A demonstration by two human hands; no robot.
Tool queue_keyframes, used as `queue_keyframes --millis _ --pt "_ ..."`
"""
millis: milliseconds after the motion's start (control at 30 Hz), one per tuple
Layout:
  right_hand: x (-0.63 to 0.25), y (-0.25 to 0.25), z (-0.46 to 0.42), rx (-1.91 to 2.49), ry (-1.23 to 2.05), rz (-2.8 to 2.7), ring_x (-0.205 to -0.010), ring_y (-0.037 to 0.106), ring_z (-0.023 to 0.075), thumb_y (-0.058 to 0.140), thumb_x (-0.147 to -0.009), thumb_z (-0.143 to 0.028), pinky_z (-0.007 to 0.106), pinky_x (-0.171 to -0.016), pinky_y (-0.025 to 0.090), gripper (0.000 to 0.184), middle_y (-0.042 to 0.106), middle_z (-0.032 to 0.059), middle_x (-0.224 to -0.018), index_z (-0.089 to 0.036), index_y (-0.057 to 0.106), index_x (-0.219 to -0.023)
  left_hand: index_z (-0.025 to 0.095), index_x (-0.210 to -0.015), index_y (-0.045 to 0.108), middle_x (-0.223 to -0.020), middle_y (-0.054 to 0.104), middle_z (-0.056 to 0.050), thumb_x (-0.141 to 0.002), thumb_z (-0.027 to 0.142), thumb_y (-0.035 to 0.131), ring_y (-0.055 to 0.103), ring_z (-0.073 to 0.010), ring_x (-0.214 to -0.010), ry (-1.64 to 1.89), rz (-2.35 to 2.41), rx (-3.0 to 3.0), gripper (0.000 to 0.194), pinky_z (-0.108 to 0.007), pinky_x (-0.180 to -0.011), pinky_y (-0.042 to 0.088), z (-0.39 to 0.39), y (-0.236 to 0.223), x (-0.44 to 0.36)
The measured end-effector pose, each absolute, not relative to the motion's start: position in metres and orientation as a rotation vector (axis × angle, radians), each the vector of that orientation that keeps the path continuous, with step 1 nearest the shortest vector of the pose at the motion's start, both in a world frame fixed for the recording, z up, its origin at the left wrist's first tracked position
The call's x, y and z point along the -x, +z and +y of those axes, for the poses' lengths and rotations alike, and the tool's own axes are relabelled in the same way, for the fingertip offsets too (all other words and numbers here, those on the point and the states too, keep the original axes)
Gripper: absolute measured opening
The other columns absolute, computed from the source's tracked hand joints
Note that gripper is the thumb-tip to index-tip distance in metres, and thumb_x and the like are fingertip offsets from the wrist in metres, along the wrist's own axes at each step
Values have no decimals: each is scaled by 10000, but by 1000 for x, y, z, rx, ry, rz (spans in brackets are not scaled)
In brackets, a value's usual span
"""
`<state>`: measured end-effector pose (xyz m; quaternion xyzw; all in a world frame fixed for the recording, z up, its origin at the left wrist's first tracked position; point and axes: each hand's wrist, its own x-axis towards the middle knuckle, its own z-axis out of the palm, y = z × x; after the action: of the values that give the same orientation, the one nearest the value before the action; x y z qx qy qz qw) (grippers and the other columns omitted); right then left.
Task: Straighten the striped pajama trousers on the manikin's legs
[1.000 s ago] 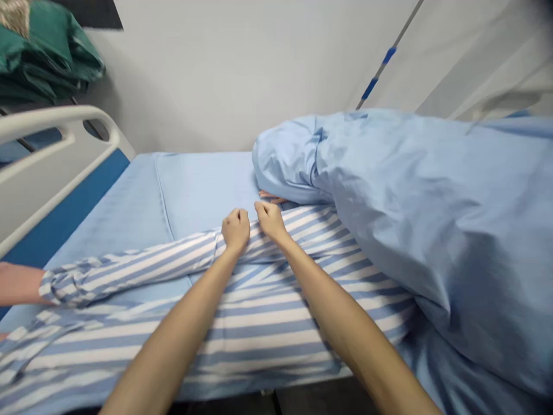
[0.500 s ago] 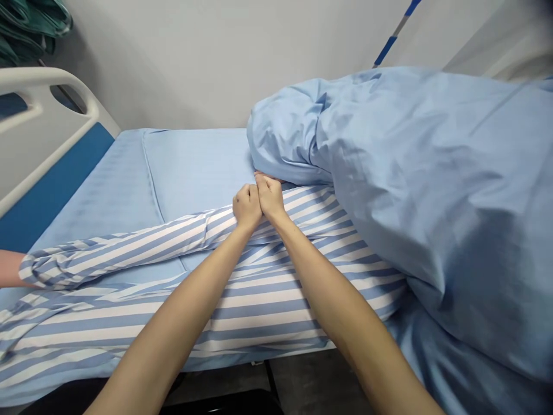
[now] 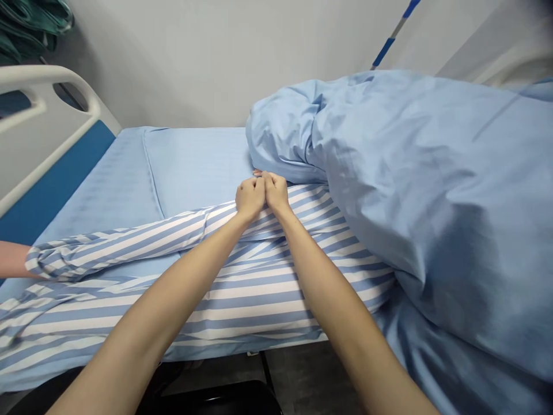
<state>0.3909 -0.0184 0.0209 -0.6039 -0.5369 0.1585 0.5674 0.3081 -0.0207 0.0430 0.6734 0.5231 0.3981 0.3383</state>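
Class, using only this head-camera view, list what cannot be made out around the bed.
Head view:
Whether the left hand and right hand grip the striped cloth: the closed hands hide the contact.
The rest of the fingers: hidden by the blue duvet.
The bare arm: cut off by the left edge.
The green cloth: cut off by the top-left corner.

And there it was: matt woven cloth on the striped patient gown (image 3: 263, 311), smooth pale-blue cotton on the rumpled duvet (image 3: 423, 173), glossy white plastic on the bed rail (image 3: 43, 75)!
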Motion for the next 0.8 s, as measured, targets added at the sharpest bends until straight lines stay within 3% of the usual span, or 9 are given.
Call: queue_keyframes --millis 100,233,400,533,800 --pt "-395 20 -15 1409 403 -1183 -605 481 125 360 -834 -404 238 -617 396 387 486 -22 -528 -151 516 -586 157 -612 544 -612 554 7 -813 325 317 483 -102 -618 1161 1330 -1648 347 -209 -584 320 -13 45 -322" --pt "-399 19 -7 1406 406 -1181 -666 519 140 340 -845 -422 251 -663 411 402 544 0 -588 -139 566 -668 167 -642 558 -690 604 -22 -824 319 305 501 -122 -673 1117 1408 -1645 347 -227 -646 342 -10 35 -332" --pt "-408 40 -18 1500 153 -1301 -671 525 138 347 -866 -403 243 -672 391 388 520 -3 -572 -151 529 -633 177 -668 562 -749 623 -42 -833 348 309 515 -134 -708 1009 1452 -1757 347 -239 -669 352 -13 27 -330" --pt "-427 47 -25 1621 -81 -1209 -582 454 117 305 -882 -386 227 -601 338 404 429 -21 -515 -169 451 -574 175 -613 526 -691 584 -23 -817 329 334 499 -128 -697 994 1452 -1757 320 -235 -662 344 -13 29 -330" --pt "-438 22 -22 1752 -87 -1121 -509 292 95 344 -857 -323 246 -529 228 361 328 -48 -475 -181 353 -526 171 -527 442 -474 410 39 -779 335 346 421 -85 -519 983 1130 -1673 316 -206 -526 313 -5 26 -293"
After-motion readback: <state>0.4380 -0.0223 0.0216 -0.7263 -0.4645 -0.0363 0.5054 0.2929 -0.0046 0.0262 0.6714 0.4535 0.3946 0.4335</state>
